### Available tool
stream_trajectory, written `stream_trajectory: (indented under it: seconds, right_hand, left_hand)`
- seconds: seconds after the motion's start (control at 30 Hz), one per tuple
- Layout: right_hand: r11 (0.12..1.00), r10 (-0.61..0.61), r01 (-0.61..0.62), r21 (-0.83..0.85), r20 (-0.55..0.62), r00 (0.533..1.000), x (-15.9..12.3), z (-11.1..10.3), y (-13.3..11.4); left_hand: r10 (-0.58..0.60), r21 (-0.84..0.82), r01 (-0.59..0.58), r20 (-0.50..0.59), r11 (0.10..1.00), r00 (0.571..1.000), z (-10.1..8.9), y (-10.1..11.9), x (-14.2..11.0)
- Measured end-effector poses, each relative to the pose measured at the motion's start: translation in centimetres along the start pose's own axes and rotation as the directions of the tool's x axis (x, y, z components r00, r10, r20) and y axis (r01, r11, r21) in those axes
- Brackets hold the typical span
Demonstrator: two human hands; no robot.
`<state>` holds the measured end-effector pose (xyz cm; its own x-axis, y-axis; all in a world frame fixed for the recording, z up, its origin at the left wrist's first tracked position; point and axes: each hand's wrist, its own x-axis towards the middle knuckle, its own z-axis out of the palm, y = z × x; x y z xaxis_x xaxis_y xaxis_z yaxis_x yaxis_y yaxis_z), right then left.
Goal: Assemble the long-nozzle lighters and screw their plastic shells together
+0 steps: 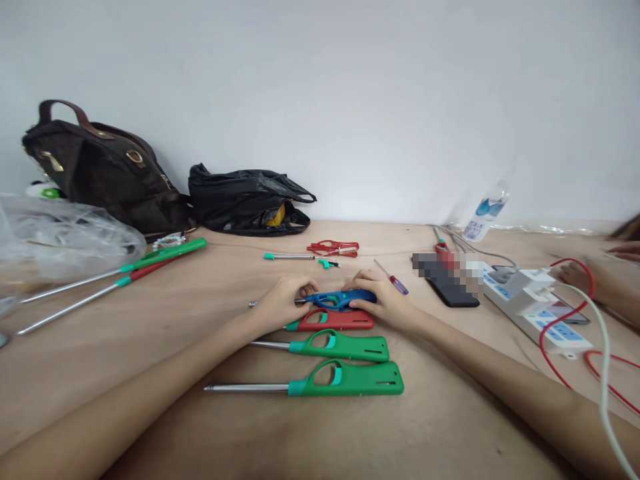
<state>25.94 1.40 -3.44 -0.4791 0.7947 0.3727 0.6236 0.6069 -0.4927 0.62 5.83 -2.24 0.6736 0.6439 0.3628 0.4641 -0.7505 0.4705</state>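
Observation:
A blue long-nosed lighter [336, 301] lies crosswise between my hands, its metal barrel tip showing past my left fingers. My left hand [284, 301] is closed around the barrel near the handle. My right hand [384, 299] grips the rear end of the blue handle. Just nearer to me lie a red lighter [350, 321] and two green lighters, a middle one [357, 347] and a front one [363, 379], all pointing left. Beyond my hands are red handle shell pieces [333, 249], a loose metal barrel [290, 257] with a teal end, and a small teal part [327, 264].
A screwdriver [399, 285] and a black phone [453, 287] lie right, near a power strip [560, 337] with cables. A bottle [487, 212] leans at the wall. Left are bags [245, 200] and more lighters [170, 252]. Another person's arm [610, 290] rests far right.

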Motion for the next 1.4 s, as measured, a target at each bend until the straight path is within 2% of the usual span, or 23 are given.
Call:
stream_trajectory:
  seconds: [0.4, 0.73, 0.97, 1.13, 1.2, 1.27, 1.33, 1.4]
  right_hand:
    - [0.999, 0.043, -0.043, -0.017, 0.017, 0.999, -0.3, 0.1, 0.7]
    - [0.998, 0.062, -0.061, -0.034, 0.015, 0.998, -0.2, 0.2, 0.4]
    - [0.997, 0.064, -0.063, -0.047, 0.022, 0.998, 0.0, 0.1, 0.2]
    - [0.990, 0.069, -0.065, -0.127, 0.030, 0.997, -0.4, -0.1, -0.4]
    - [0.972, 0.108, -0.110, -0.209, -0.022, 0.994, -0.7, -0.1, -0.5]
    - [0.924, 0.205, -0.237, -0.299, -0.133, 0.970, -0.8, -0.3, -0.4]
    - [0.837, 0.330, -0.404, -0.369, -0.250, 0.910, -0.9, -0.7, 0.3]
    - [0.741, 0.437, -0.531, -0.412, -0.305, 0.846, -1.0, -1.3, 1.2]
  left_hand:
    - [0.016, 0.013, -0.016, 0.025, 1.000, 1.000, 0.0, -0.2, 0.0]
    - [0.054, 0.111, -0.060, 0.062, 0.992, 0.997, -0.3, -0.3, -0.1]
    - [0.111, 0.049, -0.115, 0.069, 0.992, 0.991, -0.4, -0.3, 0.1]
    - [0.077, 0.079, -0.084, 0.084, 0.993, 0.994, 0.0, -0.2, 0.3]
    - [0.067, 0.096, -0.075, 0.086, 0.993, 0.994, 0.1, -0.2, 0.3]
    - [0.066, 0.106, -0.075, 0.084, 0.992, 0.994, 0.2, -0.1, 0.3]
    - [0.069, 0.109, -0.078, 0.079, 0.991, 0.994, 0.1, 0.0, 0.3]
    - [0.073, 0.112, -0.081, 0.072, 0.990, 0.995, 0.1, 0.0, 0.3]
